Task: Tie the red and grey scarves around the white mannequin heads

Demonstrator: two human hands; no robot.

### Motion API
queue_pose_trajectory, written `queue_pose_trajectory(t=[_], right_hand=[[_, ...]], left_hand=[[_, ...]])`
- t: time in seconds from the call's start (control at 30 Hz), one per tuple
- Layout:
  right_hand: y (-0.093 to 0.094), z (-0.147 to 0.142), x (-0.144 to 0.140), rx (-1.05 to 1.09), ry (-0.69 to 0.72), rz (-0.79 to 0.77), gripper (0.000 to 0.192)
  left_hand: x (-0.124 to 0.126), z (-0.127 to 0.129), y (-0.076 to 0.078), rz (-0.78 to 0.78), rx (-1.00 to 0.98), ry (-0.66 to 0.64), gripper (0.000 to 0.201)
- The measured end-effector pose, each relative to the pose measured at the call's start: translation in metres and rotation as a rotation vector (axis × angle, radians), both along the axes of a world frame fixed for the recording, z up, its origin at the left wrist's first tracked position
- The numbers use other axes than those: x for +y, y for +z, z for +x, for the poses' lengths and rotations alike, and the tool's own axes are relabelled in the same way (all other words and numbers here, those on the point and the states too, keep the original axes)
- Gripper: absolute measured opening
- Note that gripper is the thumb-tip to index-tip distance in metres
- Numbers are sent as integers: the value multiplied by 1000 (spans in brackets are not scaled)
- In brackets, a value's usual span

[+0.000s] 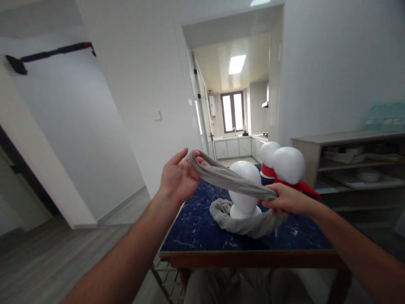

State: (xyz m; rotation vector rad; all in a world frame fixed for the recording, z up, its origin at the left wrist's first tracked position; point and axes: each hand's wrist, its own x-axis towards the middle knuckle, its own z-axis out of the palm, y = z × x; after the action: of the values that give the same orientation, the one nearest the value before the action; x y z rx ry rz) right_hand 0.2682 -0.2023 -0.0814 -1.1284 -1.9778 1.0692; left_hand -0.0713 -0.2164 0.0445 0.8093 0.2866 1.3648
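Note:
A grey scarf (234,178) stretches between my hands in front of a white mannequin head (245,202) on the table. My left hand (182,177) holds one end, where the cloth bends into a loop around the fingers. My right hand (284,198) grips the cloth lower down, at the right of the mannequin head. More grey cloth lies curled around the base of the head on the table; whether it joins the held length behind my right hand cannot be made out.
The table (193,228) has a dark blue marbled top. Two more white mannequin heads (288,164) stand behind on the right, with red cloth (306,189) at the nearer one's base. An open shelf (305,152) stands at the right wall. A doorway leads to a kitchen.

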Motion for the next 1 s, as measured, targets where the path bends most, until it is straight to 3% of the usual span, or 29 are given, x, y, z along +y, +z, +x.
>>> queue_pose_trajectory(t=[0.13,0.23,0.33,0.47,0.63,0.73,0.87,1.0], right_hand=[[31,43,10,-46,-21,-63,37],[48,73,18,-13,2,-200,32],[55,101,31,121,-8,-299,24],[54,121,53,373,-142,-292,41],[46,102,79,727,-240,52,57],[36,79,101,799,-265,165,40],[15,52,132,823,-233,68,24],[-16,38,148,851,-290,-291,19]], left_hand=[[21,-2,-3,-18,-56,-18,21],[35,-1,-6,-40,-74,-19,20],[48,3,-7,-46,-84,-5,21],[70,8,-5,-38,-111,-40,24],[111,12,-4,-28,-163,-31,33],[140,15,-13,-33,-184,23,41],[171,19,-41,-84,-191,144,45],[181,19,-86,-197,-130,251,46]])
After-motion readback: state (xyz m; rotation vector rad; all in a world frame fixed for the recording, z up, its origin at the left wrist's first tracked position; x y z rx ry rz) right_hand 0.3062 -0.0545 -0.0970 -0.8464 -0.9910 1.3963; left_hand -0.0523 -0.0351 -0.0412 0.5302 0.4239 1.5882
